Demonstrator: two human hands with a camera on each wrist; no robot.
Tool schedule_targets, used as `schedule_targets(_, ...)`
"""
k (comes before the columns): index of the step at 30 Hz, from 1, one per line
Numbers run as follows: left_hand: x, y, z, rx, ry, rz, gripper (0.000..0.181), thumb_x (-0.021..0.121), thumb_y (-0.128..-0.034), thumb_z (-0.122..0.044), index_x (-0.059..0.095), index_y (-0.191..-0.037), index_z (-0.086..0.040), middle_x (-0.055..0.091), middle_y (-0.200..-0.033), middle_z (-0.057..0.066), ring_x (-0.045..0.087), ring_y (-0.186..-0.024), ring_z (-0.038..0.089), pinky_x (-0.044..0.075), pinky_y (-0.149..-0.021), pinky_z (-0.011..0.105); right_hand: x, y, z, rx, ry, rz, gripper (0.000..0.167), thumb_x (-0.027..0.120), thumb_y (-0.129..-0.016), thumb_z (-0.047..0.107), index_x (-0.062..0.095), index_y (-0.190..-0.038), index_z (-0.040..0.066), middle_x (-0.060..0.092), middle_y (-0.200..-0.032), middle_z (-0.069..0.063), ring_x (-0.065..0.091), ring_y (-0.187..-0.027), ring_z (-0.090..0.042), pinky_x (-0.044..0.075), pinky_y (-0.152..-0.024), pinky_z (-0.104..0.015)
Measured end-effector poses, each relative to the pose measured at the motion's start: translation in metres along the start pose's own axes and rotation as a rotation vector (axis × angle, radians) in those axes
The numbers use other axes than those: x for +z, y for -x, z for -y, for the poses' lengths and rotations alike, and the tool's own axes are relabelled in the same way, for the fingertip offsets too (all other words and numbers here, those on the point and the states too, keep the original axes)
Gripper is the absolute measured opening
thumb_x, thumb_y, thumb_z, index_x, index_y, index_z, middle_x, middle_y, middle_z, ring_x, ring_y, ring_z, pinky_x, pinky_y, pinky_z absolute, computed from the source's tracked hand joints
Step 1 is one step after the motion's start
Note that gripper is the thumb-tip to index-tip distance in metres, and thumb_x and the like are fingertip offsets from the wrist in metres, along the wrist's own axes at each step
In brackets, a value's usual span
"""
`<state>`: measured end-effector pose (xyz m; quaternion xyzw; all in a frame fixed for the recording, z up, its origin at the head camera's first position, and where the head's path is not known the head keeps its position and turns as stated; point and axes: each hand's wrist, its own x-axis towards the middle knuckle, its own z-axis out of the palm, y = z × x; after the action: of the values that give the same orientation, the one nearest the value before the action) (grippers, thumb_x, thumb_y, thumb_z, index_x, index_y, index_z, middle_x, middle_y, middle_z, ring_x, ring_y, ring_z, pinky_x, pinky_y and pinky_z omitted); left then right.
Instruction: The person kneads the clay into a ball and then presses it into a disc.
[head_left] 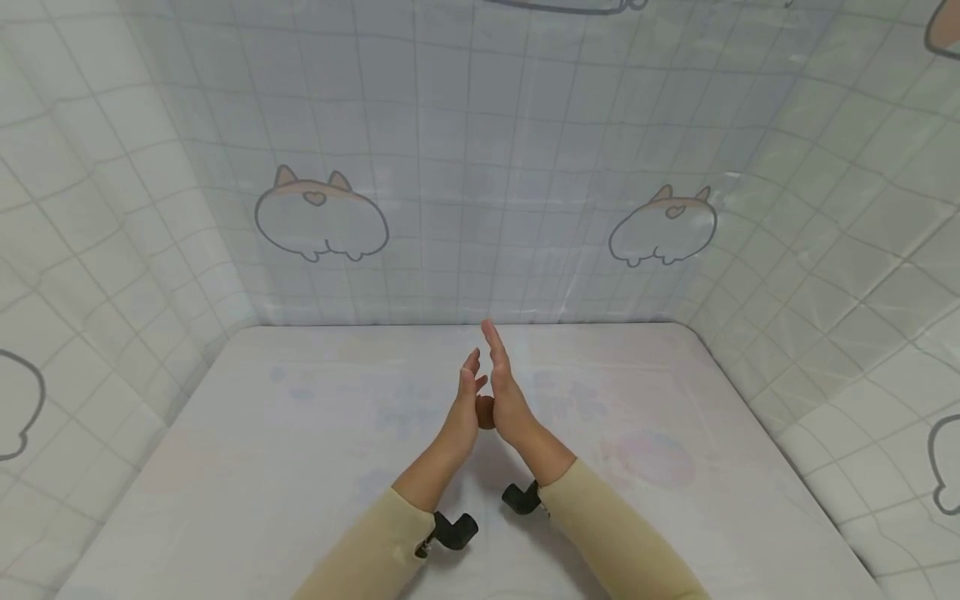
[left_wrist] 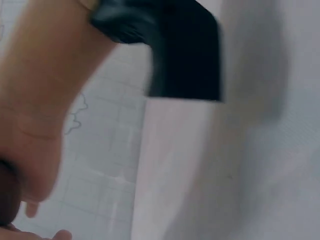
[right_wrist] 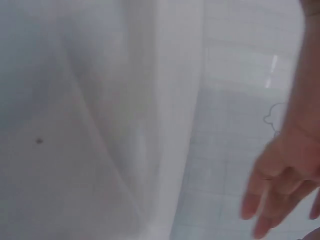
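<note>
A small brown ball (head_left: 486, 412) sits between the two palms in the head view, above the table. My left hand (head_left: 462, 415) touches it from the left with its fingers extended. From the right, the palm of my right hand (head_left: 511, 403) presses against it, fingers straight and pointing away, reaching farther than the left ones. Part of the brown ball (left_wrist: 8, 195) shows at the left edge of the left wrist view, beside a palm. In the right wrist view, spread fingers (right_wrist: 277, 202) appear at the right; the ball cannot be made out there.
A pale, faintly patterned cloth covers the table (head_left: 300, 467). Gridded white sheeting with cartoon outlines (head_left: 322, 218) rises at the back and both sides. Black camera mounts (head_left: 456, 531) are strapped at the wrists, below beige sleeves (head_left: 611, 533).
</note>
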<state>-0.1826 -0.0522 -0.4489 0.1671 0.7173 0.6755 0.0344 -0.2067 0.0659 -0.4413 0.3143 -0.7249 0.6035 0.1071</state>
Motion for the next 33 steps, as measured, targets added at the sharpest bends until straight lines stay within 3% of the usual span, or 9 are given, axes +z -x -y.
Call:
schedule_targets(5,-0.002,0.0,-0.014,0.047,0.095,-0.031,0.08,-0.002,-0.0969,-0.071,0.002,-0.162,-0.026,0.005,-0.167,0.008,0.019,-0.15,0.036,0.015,-0.116,0.062,0.003,0.004,-0.005,0.051,-0.025,0.052,0.093,0.011,-0.089,0.085,0.0,-0.162,0.028,-0.002,-0.167,0.005,0.001,-0.152,-0.019,0.008,-0.114,-0.067)
schedule_targets(6,-0.003,0.0,-0.016,0.062,0.103,-0.042,0.08,-0.001,-0.0969,-0.071,0.003,-0.162,-0.025,0.005,-0.167,0.008,0.019,-0.15,0.035,0.015,-0.117,0.06,0.003,0.005,-0.005,0.054,-0.026,0.06,0.093,0.011,-0.089,0.085,-0.001,-0.162,0.028,-0.002,-0.167,0.005,0.02,-0.148,-0.021,0.02,-0.112,-0.065)
schedule_targets(10,-0.004,-0.003,-0.02,0.108,0.135,-0.085,0.085,0.003,-0.0955,-0.075,0.006,-0.162,-0.022,0.006,-0.167,0.01,0.019,-0.15,0.034,0.015,-0.119,0.056,0.007,0.01,-0.002,0.035,-0.005,0.075,0.089,0.008,-0.092,0.081,-0.001,-0.162,0.027,-0.001,-0.168,0.004,0.025,-0.144,-0.019,0.024,-0.111,-0.059)
schedule_targets(12,-0.005,-0.004,-0.02,0.108,0.149,-0.097,0.088,0.004,-0.0944,-0.077,0.007,-0.162,-0.021,0.007,-0.167,0.01,0.019,-0.15,0.034,0.015,-0.119,0.055,0.009,0.013,0.001,0.011,0.01,0.086,0.089,0.006,-0.093,0.079,-0.001,-0.162,0.024,-0.001,-0.168,0.001,0.025,-0.146,-0.022,0.024,-0.112,-0.06)
schedule_targets(13,-0.005,-0.005,-0.019,0.104,0.157,-0.103,0.089,0.004,-0.094,-0.077,0.007,-0.162,-0.021,0.008,-0.167,0.01,0.019,-0.15,0.034,0.015,-0.119,0.054,0.01,0.015,0.003,-0.002,0.014,0.091,0.088,0.005,-0.094,0.078,-0.001,-0.162,0.022,-0.001,-0.168,0.001,0.005,-0.152,-0.021,0.012,-0.115,-0.063)
schedule_targets(19,-0.007,-0.008,-0.012,0.074,0.178,-0.084,0.086,0.004,-0.096,-0.074,0.009,-0.162,-0.019,0.011,-0.167,0.008,0.02,-0.149,0.034,0.014,-0.119,0.057,0.013,0.019,0.01,-0.043,-0.009,0.078,0.089,0.005,-0.094,0.077,0.001,-0.162,0.02,0.002,-0.168,-0.003,0.001,-0.153,-0.024,0.008,-0.115,-0.067)
schedule_targets(24,-0.007,-0.008,-0.005,-0.019,0.147,-0.018,0.082,-0.001,-0.0988,-0.069,0.01,-0.162,-0.018,0.009,-0.167,0.01,0.018,-0.15,0.037,0.011,-0.118,0.061,0.011,0.014,0.013,-0.049,-0.037,0.026,0.091,0.006,-0.094,0.079,0.003,-0.163,0.02,0.005,-0.168,-0.007,0.003,-0.153,-0.024,0.008,-0.116,-0.065)
schedule_targets(29,-0.004,-0.007,0.006,-0.115,0.09,0.018,0.077,-0.002,-0.0993,-0.068,0.009,-0.163,-0.024,0.005,-0.168,0.01,0.013,-0.151,0.039,0.008,-0.113,0.07,0.007,0.008,0.014,-0.024,-0.034,-0.025,0.094,0.01,-0.093,0.081,0.002,-0.163,0.019,0.008,-0.168,-0.007,0.006,-0.153,-0.025,0.008,-0.114,-0.067)
schedule_targets(33,0.0,-0.005,0.009,-0.116,0.109,0.041,0.079,-0.002,-0.0976,-0.07,0.007,-0.163,-0.026,0.002,-0.168,0.012,0.01,-0.151,0.041,0.007,-0.11,0.075,0.004,0.003,0.011,0.022,-0.002,-0.05,0.096,0.012,-0.091,0.083,0.003,-0.163,0.019,0.009,-0.168,-0.003,0.006,-0.153,-0.024,0.007,-0.115,-0.067)
